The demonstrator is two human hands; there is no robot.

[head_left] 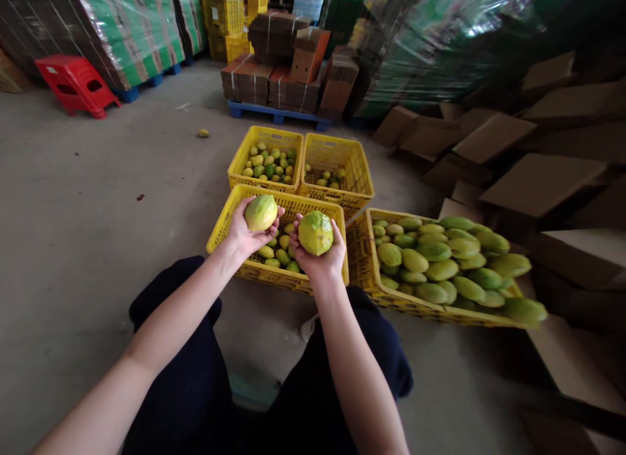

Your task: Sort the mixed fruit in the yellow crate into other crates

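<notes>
My left hand (252,236) is cupped palm-up around a yellow-green papaya (261,212). A second papaya (315,233), greener on top and turned end-on toward me, rests in the curled fingers of my right hand (325,263). Both are held side by side, slightly apart, above a yellow plastic crate (274,277) with smaller yellow-green fruit inside, partly hidden by my hands. To the right, another yellow crate (360,256) is heaped with long papayas (443,253), some poking past its far right edge.
Behind the near crate stand two more crates: the left one (276,139) holds many fruits, the right one (330,148) only some. A single fruit (203,133) lies on the floor. A red stool (81,87), a blue pallet (278,114) of cardboard and open cartons (542,181) surround the area.
</notes>
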